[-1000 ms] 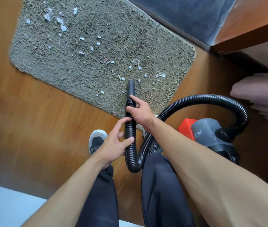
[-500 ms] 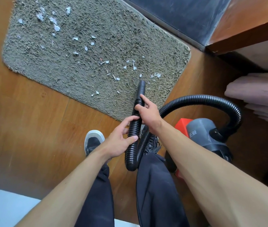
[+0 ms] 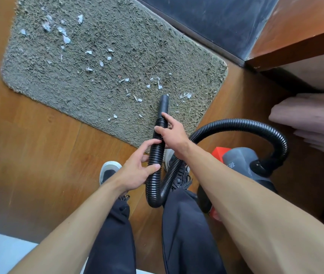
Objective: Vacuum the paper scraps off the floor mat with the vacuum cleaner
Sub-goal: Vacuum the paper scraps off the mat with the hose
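- The step in hand looks like the start of the vacuuming proper: the nozzle (image 3: 163, 102) is over the near right part of the floor mat (image 3: 157, 46), and most of the litter is yet to be picked up.
- The right hand (image 3: 172, 133) grips the ribbed black hose (image 3: 157, 155) just behind the nozzle, fingers wrapped round it and the forefinger laid along its top.
- The left hand (image 3: 137, 171) holds the same hose lower down, thumb on one side and fingers on the other (a looser, steadying hold, as far as I can judge).
- The paper scraps (image 3: 66, 39) lie all over the mat: a group at the far left corner, a scatter through the middle, and a group close around the nozzle.
- The next move calls for sweeping the nozzle low over the nearest bits first, then reaching out to the far corner; the slack loop of hose hanging between the legs should allow that.
- Counted: one mat, one vacuum cleaner (image 3: 240, 161) (grey and red, on the wooden floor (image 3: 38, 145) to the right), one hose, two hands on it, two shoes (image 3: 108, 171).
- The scraps number several dozen; many are too small to count exactly.
- A stack of folded pink cloth (image 3: 311, 119) sits at the right edge.
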